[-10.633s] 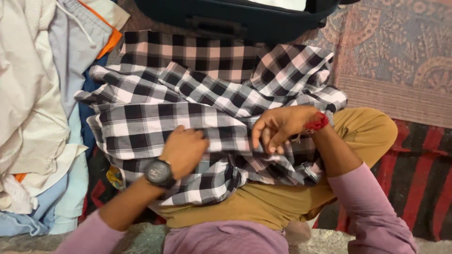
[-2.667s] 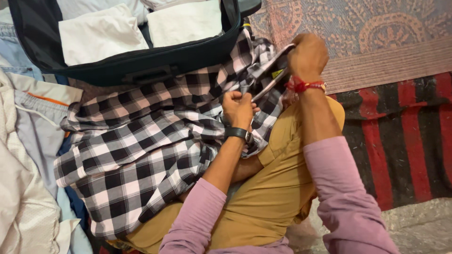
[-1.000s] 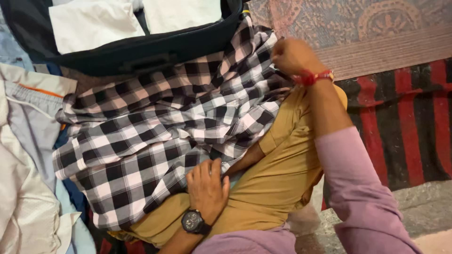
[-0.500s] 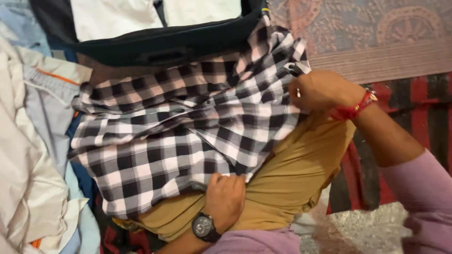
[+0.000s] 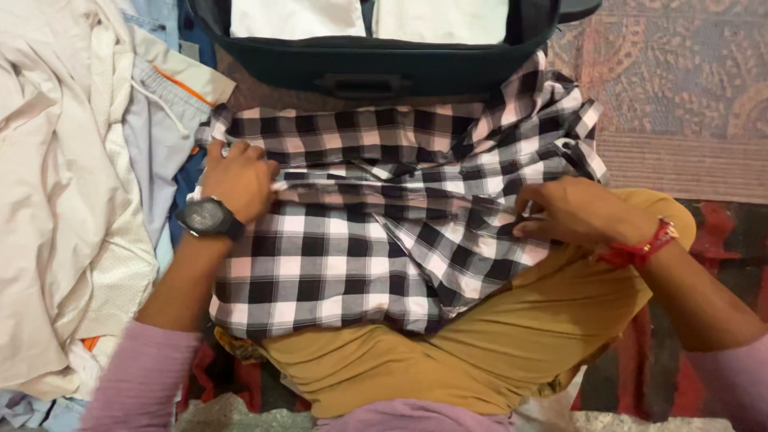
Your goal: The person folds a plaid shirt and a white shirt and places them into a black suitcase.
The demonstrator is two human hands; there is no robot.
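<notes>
Fingers of my left hand (image 5: 237, 178) are curled shut on the left edge of a black-and-white checked shirt (image 5: 376, 232), pinching the cloth at about nine o'clock from the shirt's middle. My right hand (image 5: 570, 211) lies at three o'clock, its fingers bent together and pressed onto a fold of the same shirt; whether they pinch the cloth or only pin it I cannot tell. Spread flat across my lap, the shirt covers the upper part of my mustard-yellow trousers (image 5: 480, 336), which show at six o'clock. A dark watch (image 5: 206, 217) sits on my left wrist, a red thread band (image 5: 640, 250) on my right. At twelve o'clock, touching the shirt's far edge, stands an open dark suitcase (image 5: 376, 74) with folded white clothes (image 5: 296, 16) inside. At nine o'clock lies a heap of pale garments (image 5: 64, 192). A patterned rug (image 5: 680, 80) lies at two o'clock.
</notes>
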